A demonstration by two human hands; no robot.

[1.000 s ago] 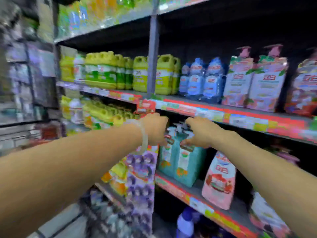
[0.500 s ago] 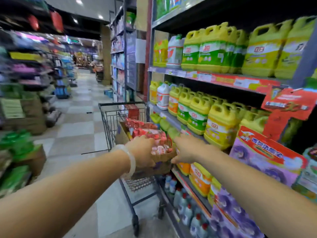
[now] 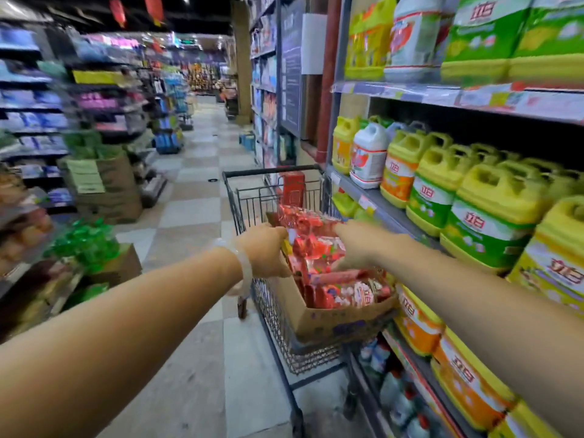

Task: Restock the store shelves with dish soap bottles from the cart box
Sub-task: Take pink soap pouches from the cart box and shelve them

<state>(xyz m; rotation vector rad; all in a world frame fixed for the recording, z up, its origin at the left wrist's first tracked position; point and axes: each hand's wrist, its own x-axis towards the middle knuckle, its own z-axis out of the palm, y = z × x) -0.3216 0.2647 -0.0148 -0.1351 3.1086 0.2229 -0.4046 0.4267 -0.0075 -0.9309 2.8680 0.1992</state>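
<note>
Head view: both hands down at the box (image 3: 328,320) in the cart (image 3: 271,298). Left hand (image 3: 264,251) at the box's left edge, back of the hand to the camera, fingers curled out of sight behind it against the red packs (image 3: 319,248); cannot tell whether gripping a pack or only touching. Pale bangle (image 3: 245,270) on the left wrist. Right hand (image 3: 360,245) reaching in from the right, blurred, fingers bent down onto the top of the packs; hold or mere touch, cannot tell. Packs red and pink, glossy, lying packed together and filling the open cardboard box to its rim, some standing above it. Box tilted in the cart's basket, its near corner over the wire rim. A red carton (image 3: 294,188) upright at the cart's far end, beside the handle bar. Cart parked just beside the shelves (image 3: 379,200) on the right. On those shelves, yellow jugs (image 3: 493,197) with green labels in rows, a white jug (image 3: 368,159) near the far end, orange-labelled jugs (image 3: 417,324) one level down, small bottles at floor level, blurred. Checkered floor (image 3: 196,216) running down the aisle. On the left, more shelving, blurred, with brown boxes (image 3: 107,184) and green bottles (image 3: 85,241) beside it.
</note>
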